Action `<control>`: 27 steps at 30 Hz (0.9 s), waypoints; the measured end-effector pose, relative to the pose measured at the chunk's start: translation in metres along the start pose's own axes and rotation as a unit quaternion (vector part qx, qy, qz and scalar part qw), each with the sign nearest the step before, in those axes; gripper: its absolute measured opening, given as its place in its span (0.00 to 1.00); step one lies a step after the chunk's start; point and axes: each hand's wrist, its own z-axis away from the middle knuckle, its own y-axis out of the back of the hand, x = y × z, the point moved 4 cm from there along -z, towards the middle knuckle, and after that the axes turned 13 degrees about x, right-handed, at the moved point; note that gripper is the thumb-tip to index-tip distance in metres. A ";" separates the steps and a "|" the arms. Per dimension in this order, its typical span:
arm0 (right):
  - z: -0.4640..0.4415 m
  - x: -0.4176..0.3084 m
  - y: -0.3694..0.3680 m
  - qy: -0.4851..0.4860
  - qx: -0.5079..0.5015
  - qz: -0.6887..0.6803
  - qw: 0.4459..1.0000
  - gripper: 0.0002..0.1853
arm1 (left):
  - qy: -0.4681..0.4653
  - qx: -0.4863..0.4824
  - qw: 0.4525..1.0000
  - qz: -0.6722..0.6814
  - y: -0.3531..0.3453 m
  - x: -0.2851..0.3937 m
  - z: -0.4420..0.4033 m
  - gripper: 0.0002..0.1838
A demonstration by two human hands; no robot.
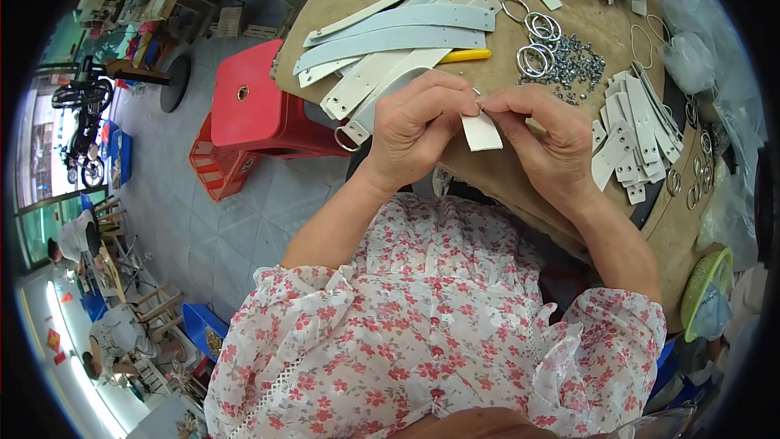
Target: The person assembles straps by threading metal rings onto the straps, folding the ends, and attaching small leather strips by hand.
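Note:
My left hand point(418, 126) pinches a short white strap point(483, 134) over the near edge of the table. Its lower end hangs down below the fingertips. My right hand point(548, 134) meets the left at the top of the strap, thumb and forefinger pressed together. Whatever is between those right fingertips is too small and covered to make out. Just beyond the hands lie long white straps with holes point(406, 28), a yellow-handled tool point(467, 55), metal rings point(536, 59) and a heap of small metal rivets point(578, 65).
Short white straps point(638, 126) are piled on the table's right, near more rings point(697, 183). Clear plastic bags point(691, 57) and a green basket point(707, 293) stand at the right edge. A red stool point(252, 93) is on the left. Other people sit farther off at left.

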 end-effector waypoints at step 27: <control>0.000 0.014 -0.002 -0.127 -0.033 -0.053 0.990 0.06 | -0.034 -0.034 0.996 -0.069 -0.005 0.005 0.000 0.13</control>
